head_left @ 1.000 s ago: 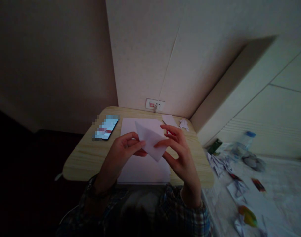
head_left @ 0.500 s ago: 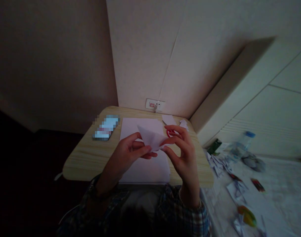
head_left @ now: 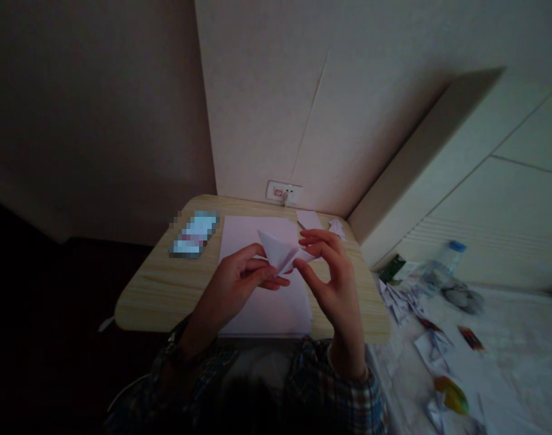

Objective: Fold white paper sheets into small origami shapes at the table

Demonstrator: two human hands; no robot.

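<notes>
Between my two hands is a piece of folded white paper (head_left: 278, 251), its pointed corner toward the upper left and a flap standing out on the right. My left hand (head_left: 239, 275) pinches its lower left side, thumb in front and fingers behind. With thumb and fingertips, my right hand (head_left: 332, 269) grips the right flap. Below the hands lies a stack of white paper sheets (head_left: 280, 314) on the small wooden table (head_left: 153, 302). Scissors behind my right hand are almost wholly hidden.
A phone (head_left: 194, 234) lies at the table's left. Near the back right corner are a small paper piece (head_left: 308, 219) and a folded paper (head_left: 336, 228). A wall socket (head_left: 283, 192) sits behind. On the right surface are folded papers (head_left: 398, 302) and a plastic bottle (head_left: 445, 263).
My right fingers have shifted on the paper, and its right flap now opens outward with a visible crease. The left hand keeps its pinch almost unmoved.
</notes>
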